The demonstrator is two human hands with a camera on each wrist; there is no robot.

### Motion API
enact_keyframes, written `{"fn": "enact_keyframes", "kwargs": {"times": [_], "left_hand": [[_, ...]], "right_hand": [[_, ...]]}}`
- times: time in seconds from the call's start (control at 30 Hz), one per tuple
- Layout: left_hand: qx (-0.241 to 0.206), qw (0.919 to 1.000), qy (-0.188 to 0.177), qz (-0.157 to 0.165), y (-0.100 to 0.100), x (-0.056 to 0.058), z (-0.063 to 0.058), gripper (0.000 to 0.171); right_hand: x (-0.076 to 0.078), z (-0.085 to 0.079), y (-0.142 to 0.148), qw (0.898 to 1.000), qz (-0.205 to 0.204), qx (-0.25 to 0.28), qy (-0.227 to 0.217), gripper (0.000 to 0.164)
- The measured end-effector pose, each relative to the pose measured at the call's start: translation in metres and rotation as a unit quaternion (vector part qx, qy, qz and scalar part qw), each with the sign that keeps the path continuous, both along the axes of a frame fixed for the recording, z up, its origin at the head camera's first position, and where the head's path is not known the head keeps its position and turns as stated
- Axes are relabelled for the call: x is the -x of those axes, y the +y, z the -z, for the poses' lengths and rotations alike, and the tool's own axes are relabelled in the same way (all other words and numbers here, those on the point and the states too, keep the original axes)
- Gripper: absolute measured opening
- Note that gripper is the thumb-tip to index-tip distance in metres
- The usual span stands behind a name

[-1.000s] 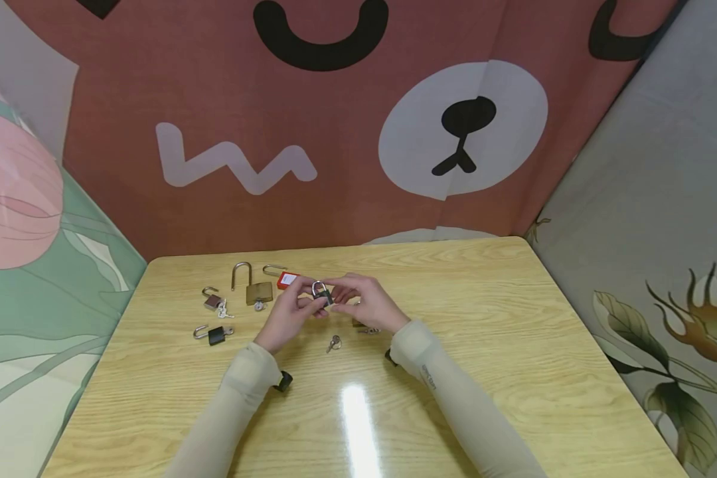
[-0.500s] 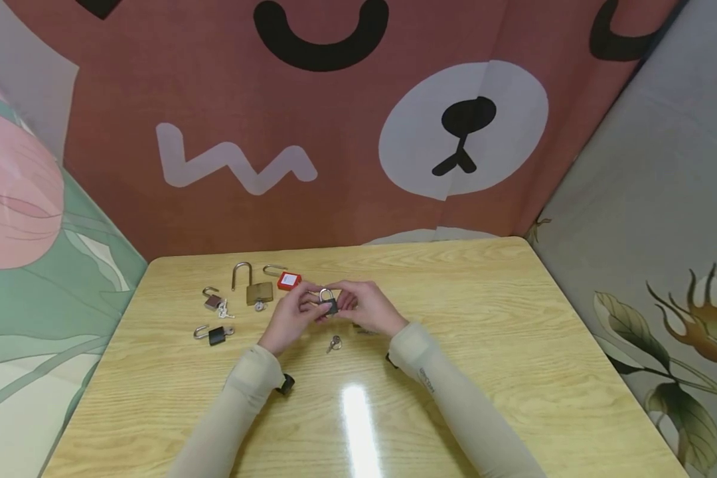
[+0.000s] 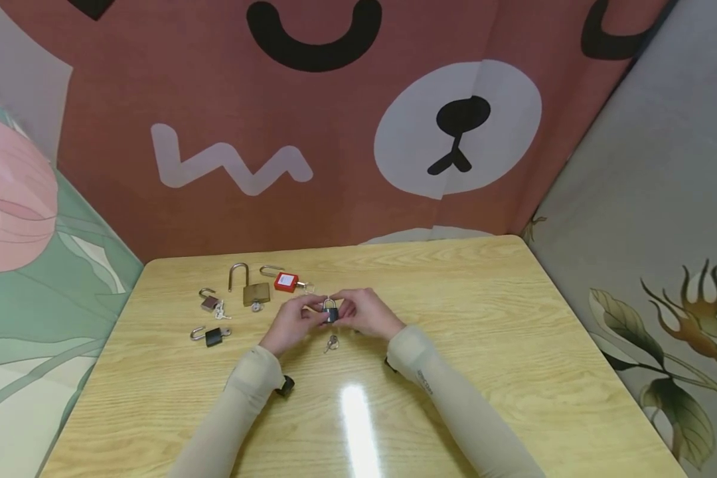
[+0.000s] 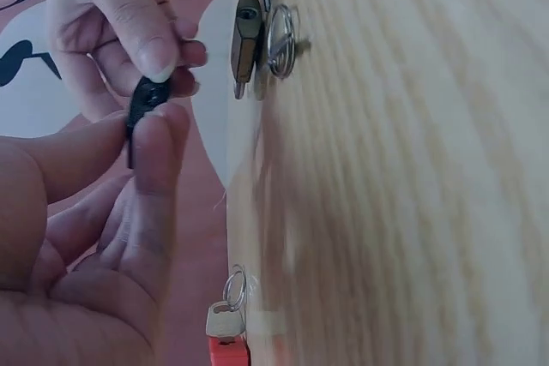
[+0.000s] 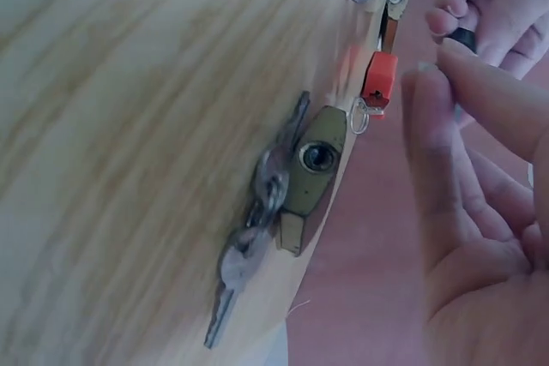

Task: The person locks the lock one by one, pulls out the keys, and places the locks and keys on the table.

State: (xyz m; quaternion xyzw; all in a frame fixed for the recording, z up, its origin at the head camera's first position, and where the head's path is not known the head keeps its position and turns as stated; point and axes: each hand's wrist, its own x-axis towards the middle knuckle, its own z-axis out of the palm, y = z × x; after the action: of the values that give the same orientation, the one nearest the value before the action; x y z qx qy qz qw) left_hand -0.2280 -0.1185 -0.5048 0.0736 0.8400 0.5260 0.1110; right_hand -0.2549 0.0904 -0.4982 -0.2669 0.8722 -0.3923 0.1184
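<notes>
Above the wooden table [image 3: 514, 318], left hand [image 3: 289, 323] and right hand [image 3: 367, 313] pinch a small black padlock [image 3: 330, 311] upright, shackle pointing up.

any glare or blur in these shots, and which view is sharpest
Head view: sharpest, with a white glare streak on the table near the hands. Left wrist view: the tabletop is smeared and soft, while the black padlock and the fingers are clearer. Right wrist view: wood grain is blurred, the brass padlock fairly crisp.
</notes>
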Motion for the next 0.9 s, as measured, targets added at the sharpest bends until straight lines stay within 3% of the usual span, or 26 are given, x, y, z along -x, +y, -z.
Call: {"fn": "enact_keyframes", "kwargs": {"times": [0.2,0.5,0.9], "left_hand": [[0.069,0.997,0.031,0.017,0.002,0.001,0.003,0.033],[0.101,0.9926,0.051,0.045,0.004,0.001,0.012,0.032],[0.134,0.9889,0.035,0.054,0.006,0.002,0.014,0.032]], "right_hand": [[-0.001,0.001,-0.003,1.0,-0.012,-0.017,-0.005,0.052],[-0.004,0.004,-0.007,0.998,-0.004,-0.067,0.009,0.049],[-0.005,0.003,-0.013,0.995,0.006,-0.096,0.02,0.047]]}}
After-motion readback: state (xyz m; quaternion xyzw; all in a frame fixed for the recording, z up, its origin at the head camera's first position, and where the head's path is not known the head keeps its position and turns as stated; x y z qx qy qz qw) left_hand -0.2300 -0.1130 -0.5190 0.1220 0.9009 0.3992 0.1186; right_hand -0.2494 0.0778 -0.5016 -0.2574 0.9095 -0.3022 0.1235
